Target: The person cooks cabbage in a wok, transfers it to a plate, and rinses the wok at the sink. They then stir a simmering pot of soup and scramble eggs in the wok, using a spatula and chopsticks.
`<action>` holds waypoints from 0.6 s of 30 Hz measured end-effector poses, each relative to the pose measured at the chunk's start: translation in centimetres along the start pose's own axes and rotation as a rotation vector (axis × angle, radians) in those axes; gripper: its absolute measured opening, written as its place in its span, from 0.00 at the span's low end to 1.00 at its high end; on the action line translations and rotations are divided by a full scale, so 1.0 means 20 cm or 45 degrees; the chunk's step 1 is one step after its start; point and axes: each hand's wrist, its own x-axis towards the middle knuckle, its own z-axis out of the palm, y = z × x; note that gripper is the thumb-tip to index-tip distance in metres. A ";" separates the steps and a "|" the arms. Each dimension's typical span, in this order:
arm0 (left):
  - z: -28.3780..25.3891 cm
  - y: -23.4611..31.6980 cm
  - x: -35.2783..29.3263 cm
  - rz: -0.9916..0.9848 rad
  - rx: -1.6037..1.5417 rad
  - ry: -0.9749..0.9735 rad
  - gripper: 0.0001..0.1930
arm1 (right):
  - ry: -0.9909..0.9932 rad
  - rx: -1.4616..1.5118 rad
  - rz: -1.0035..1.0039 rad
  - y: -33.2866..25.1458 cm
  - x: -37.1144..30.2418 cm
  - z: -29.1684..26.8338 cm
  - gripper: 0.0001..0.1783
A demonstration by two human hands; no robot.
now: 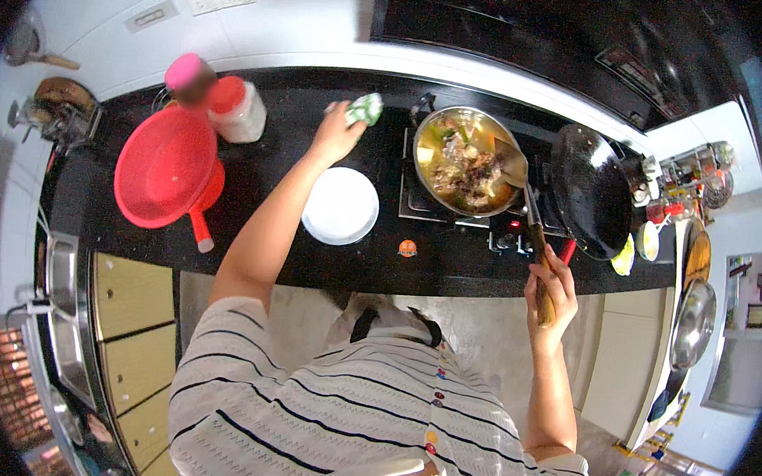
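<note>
My right hand [551, 296] is wrapped round the wooden handle of a spatula [533, 216]. The metal blade dips into a steel pan [420, 177] on the hob, full of a yellowish-brown stew [468, 160] with meat and green pieces. My left hand [339, 133] reaches across the black counter and has its fingers closed on a small crumpled green-and-white cloth [366, 109]; whether it is truly cloth or a soft packet is hard to tell. Just below that wrist lies a round white plate [340, 206].
A black wok [593, 188] sits right of the pan. On the left are a red plastic colander [165, 167], a red-lidded jar [240, 115] and a pink-lidded container [188, 78]. A steel lid [694, 325] and seasoning jars stand far right. The counter's front edge [350, 286] runs before me.
</note>
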 end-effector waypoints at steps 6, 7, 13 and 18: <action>0.30 0.27 0.37 0.046 0.007 -0.449 0.29 | 0.057 0.107 0.022 0.05 0.16 0.12 0.13; 0.32 0.27 0.39 0.047 0.051 -0.543 0.30 | 0.064 0.026 0.033 0.07 0.17 0.14 0.13; 0.35 0.34 0.53 -0.001 0.017 -0.807 0.26 | 0.240 0.235 0.141 0.24 0.19 0.26 0.06; 0.42 0.28 0.53 -0.106 0.135 -0.595 0.28 | 0.336 0.607 0.322 0.42 0.18 0.25 0.04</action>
